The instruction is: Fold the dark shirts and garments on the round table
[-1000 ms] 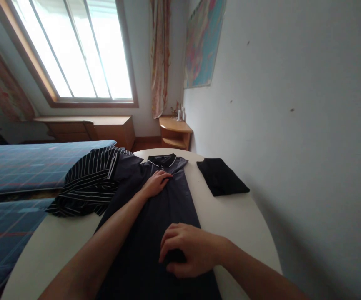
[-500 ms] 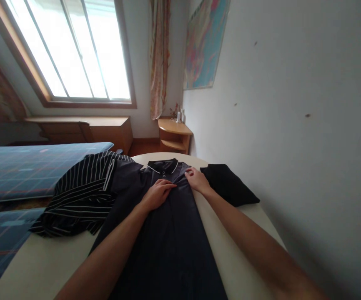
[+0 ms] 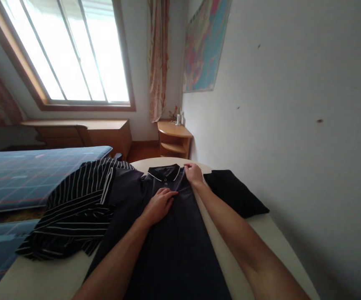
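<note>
A dark grey polo shirt (image 3: 177, 233) with a white-edged black collar lies front up, its collar at the far side of the table. My left hand (image 3: 160, 204) rests on the chest below the buttons, fingers stretched out over the fabric. At the shoulder beside the collar, my right hand (image 3: 194, 174) has its fingertips closed on the shirt's edge. One short sleeve spreads out to the left; on the right side no sleeve shows. The shirt's lower part runs out of view at the bottom.
The shirt lies on a round pale table (image 3: 285, 246). A black-and-white striped garment (image 3: 74, 208) is heaped at the left, partly under the sleeve. Folded black cloth (image 3: 235, 193) lies at the right, near the wall (image 3: 293, 146). Beds with blue checked covers (image 3: 43, 179) stand left.
My right hand has moved slightly away from me along the shoulder, towards the collar. My left hand stays on the chest. The camera view has shifted a little.
</note>
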A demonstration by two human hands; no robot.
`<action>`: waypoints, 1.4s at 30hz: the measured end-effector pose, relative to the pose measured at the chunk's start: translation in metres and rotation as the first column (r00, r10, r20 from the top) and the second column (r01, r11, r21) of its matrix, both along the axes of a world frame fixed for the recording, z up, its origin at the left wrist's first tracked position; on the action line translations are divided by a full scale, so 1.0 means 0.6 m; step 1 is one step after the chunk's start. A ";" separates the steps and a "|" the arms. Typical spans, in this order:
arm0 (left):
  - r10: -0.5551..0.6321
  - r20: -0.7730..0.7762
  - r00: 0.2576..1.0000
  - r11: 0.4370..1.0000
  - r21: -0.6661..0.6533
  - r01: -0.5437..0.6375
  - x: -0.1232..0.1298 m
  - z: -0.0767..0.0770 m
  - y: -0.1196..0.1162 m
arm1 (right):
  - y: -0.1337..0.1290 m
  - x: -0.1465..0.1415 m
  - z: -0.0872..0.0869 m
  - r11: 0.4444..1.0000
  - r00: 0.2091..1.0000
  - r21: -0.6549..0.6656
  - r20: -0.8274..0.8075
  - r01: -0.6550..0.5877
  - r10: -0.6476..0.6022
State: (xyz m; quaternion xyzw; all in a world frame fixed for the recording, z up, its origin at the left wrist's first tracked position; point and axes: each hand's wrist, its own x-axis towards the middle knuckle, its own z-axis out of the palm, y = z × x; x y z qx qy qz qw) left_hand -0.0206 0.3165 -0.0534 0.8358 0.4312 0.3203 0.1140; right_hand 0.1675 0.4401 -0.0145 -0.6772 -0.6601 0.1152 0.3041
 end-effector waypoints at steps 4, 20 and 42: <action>0.018 0.007 1.000 1.000 0.002 -0.018 0.000 -0.003 0.003 | 0.016 -0.033 0.004 0.996 0.993 -0.028 0.083 -0.082 0.084; 0.015 0.012 1.000 1.000 0.015 -0.015 0.004 0.005 -0.004 | -0.006 -0.045 -0.046 0.978 0.951 -0.170 0.266 -0.118 0.160; 0.056 -0.171 0.984 0.998 0.048 -0.049 0.021 -0.005 -0.007 | -0.119 -0.001 -0.016 0.984 0.967 0.077 0.213 -0.161 0.141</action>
